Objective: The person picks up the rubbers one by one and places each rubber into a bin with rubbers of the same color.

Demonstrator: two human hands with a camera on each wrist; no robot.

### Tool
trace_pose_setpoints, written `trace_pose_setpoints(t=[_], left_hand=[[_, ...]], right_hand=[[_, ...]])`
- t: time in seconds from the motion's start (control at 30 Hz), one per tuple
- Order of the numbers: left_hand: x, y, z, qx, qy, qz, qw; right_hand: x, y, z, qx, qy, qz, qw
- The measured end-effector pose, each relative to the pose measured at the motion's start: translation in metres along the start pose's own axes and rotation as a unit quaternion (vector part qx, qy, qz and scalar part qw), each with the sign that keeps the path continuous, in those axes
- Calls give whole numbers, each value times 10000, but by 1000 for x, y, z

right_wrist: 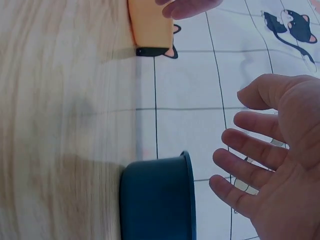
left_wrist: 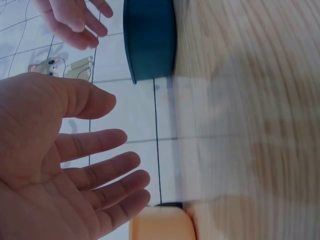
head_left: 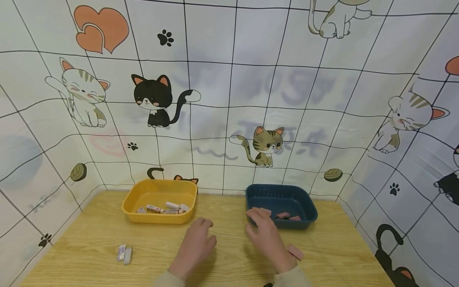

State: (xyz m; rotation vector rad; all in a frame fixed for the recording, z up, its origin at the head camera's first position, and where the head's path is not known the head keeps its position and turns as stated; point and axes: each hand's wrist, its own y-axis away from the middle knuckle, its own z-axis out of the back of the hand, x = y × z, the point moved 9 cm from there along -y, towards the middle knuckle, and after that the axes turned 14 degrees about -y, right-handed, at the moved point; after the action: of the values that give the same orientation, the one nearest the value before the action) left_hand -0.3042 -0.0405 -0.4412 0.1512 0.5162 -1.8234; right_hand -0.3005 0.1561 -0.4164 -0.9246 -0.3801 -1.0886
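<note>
My left hand (head_left: pixel 196 243) hovers in front of the yellow bin's right end, fingers relaxed and holding nothing. White erasers, some with printed sleeves (head_left: pixel 155 209), lie inside that yellow bin (head_left: pixel 154 218). At the near left edge of the dark blue bin (head_left: pixel 299 225) is my right hand (head_left: pixel 265 235), its fingers loosely spread and nothing in its palm in the right wrist view. Several pink erasers (head_left: pixel 283 215) lie in the blue bin, some partly behind the fingers. One more pink eraser (head_left: pixel 295 252) is on the table beside my right wrist.
Two white erasers (head_left: pixel 124 254) lie side by side on the wooden table (head_left: pixel 229 215), front left of the yellow bin. A cat-patterned cloth (head_left: pixel 215 87) hangs close behind both bins and along the sides. A small dark object shows at the bottom edge near the right sleeve.
</note>
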Motion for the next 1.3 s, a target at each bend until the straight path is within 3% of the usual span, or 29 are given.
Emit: trace_pose_setpoints(t=[0.33, 0.67, 0.9, 1.3], left_hand=[[29, 10, 14, -310, -238, 44, 9992], [74, 24, 20, -111, -468, 572, 9972], [97, 33, 29, -31, -715, 710, 9949], [149, 60, 44, 187, -1129, 878, 9895]], right_hand=[[17, 7, -21, 344, -77, 164, 9992], [39, 13, -45, 499, -160, 1297, 9902], [48, 16, -59, 912, -246, 1233, 9879], [54, 21, -67, 1057, -223, 1260, 9861]])
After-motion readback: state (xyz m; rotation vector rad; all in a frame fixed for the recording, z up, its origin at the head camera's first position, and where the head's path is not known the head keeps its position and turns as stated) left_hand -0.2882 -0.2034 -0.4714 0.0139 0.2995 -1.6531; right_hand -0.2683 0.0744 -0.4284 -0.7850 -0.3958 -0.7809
